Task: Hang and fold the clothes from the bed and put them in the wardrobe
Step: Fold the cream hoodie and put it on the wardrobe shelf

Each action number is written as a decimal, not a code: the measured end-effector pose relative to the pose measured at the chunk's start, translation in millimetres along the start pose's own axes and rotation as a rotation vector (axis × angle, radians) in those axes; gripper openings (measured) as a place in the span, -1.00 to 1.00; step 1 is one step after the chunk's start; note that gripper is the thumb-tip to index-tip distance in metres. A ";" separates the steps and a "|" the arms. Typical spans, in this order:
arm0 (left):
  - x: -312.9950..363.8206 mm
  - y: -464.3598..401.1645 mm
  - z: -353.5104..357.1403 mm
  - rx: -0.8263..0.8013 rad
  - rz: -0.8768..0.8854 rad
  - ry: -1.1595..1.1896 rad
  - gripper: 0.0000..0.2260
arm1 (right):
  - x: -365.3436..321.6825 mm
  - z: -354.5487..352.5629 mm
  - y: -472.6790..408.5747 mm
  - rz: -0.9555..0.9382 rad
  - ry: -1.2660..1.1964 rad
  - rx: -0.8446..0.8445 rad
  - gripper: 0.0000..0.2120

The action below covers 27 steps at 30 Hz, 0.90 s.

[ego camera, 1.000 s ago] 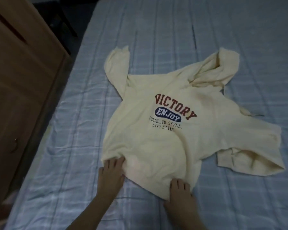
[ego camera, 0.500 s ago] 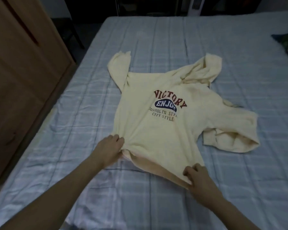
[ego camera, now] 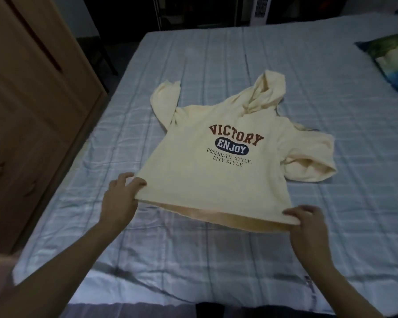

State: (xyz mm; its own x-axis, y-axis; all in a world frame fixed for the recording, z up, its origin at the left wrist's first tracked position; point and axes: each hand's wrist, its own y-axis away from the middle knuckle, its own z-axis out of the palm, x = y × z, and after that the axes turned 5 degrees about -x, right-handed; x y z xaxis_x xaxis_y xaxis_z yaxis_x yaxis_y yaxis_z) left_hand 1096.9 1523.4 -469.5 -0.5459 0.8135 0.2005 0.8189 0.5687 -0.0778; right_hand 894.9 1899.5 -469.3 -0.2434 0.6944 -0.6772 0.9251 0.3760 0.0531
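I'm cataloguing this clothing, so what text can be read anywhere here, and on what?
All on the chest of the cream hoodie:
"VICTORY", red arched letters
"ENJOY", white on a navy oval
"COSMOLTN STYLE.", small dark letters
"CITY STYLE", small dark letters
Nothing else in view carries readable text.

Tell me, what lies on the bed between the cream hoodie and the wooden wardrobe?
Only bare plaid sheet. The head view shows nothing on that stretch between the hoodie and the wardrobe.

Wardrobe (ego camera: 32, 134) flanks left; pillow (ego camera: 393, 65) far right.
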 end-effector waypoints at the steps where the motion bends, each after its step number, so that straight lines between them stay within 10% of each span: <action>1: 6.5 -3.1 -1.0 0.043 -0.145 0.214 -0.57 | -5.3 -2.3 -3.1 0.095 -0.091 0.070 -0.68; 4: 33.5 -22.0 -5.6 0.076 -0.659 1.273 -0.71 | -16.2 -2.3 -20.6 0.504 -0.551 0.075 -0.71; 7: 46.3 -36.1 -1.9 0.065 -0.758 1.595 -0.71 | -24.8 -5.6 -30.9 0.825 -1.212 -0.011 -0.80; 10: 45.8 -29.4 -12.9 0.077 -0.518 1.101 -0.78 | -30.6 -8.9 -26.0 0.775 -1.228 -0.006 -0.74; 14: 20.1 -8.4 -30.6 -0.173 0.299 0.166 -0.75 | -14.4 -23.8 -3.3 0.342 -0.380 0.117 -0.69; 19: -29.1 13.3 -27.5 -0.406 0.171 0.202 -0.89 | 45.0 -47.1 40.6 0.073 0.717 -0.523 -0.54; 21: -54.7 21.0 -2.7 -0.593 0.247 -0.052 -0.51 | 51.2 -26.9 62.5 0.073 0.747 -0.806 -0.57; 25: -47.8 17.8 33.2 -1.458 -0.018 -0.367 -0.19 | 39.2 4.7 69.6 0.246 0.438 -0.941 -0.47; 27: -27.9 -6.9 39.5 -1.404 0.030 -0.402 -0.37 | 34.5 8.8 47.0 0.209 0.488 -0.962 -0.51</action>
State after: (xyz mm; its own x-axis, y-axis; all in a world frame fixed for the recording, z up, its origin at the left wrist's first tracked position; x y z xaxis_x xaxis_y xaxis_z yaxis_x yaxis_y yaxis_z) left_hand 1099.5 1501.6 -513.1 -0.3447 0.9351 -0.0826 0.1986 0.1586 0.9671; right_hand 932.5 1935.7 -496.6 -0.3935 0.8883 -0.2367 0.3986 0.3969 0.8268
